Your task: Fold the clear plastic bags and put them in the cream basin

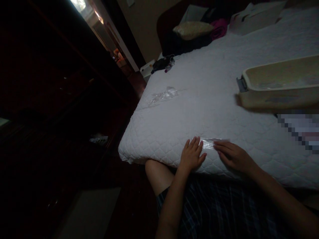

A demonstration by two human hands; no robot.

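Note:
A shiny strip of clear plastic [208,143], perhaps a small bag, lies flat on the white quilted bed [194,113] near its front edge. My left hand [193,153] rests palm down at the strip's left end, fingers stretched out and thumb apart. At the right end, my right hand [231,154] lies with extended fingers, its fingertips touching the plastic. Neither hand is wrapped around anything. Farther back on the bed is a crumpled piece of clear plastic [164,95], away from both hands.
A long cream plastic bin [279,94] stands on the bed at right, beside a blurred-out flat item [301,131]. Toward the back are a pale cushion [193,30], a rolled magenta cloth [219,29] and a white box [256,18]. Dark furniture [50,83] fills the left.

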